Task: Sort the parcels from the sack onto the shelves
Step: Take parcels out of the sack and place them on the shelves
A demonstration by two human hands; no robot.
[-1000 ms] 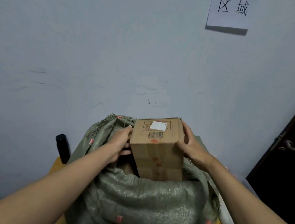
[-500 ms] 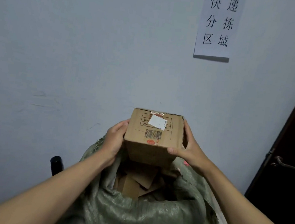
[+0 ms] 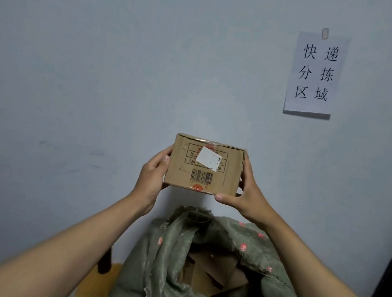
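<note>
Head view shows a rectangular brown cardboard parcel [image 3: 204, 165], labelled and barcoded, gripped at its sides by the left hand [image 3: 151, 182] and right hand [image 3: 248, 196], fingers curled round its edges, now lifted clear above the coarse green woven sack [image 3: 160, 261] it sat in a second ago.

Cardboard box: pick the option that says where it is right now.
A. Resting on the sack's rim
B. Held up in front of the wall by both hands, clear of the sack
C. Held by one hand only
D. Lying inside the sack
B: the cardboard box is gripped at its sides by the left hand and right hand, with bare wall showing between it and the sack below.
</note>
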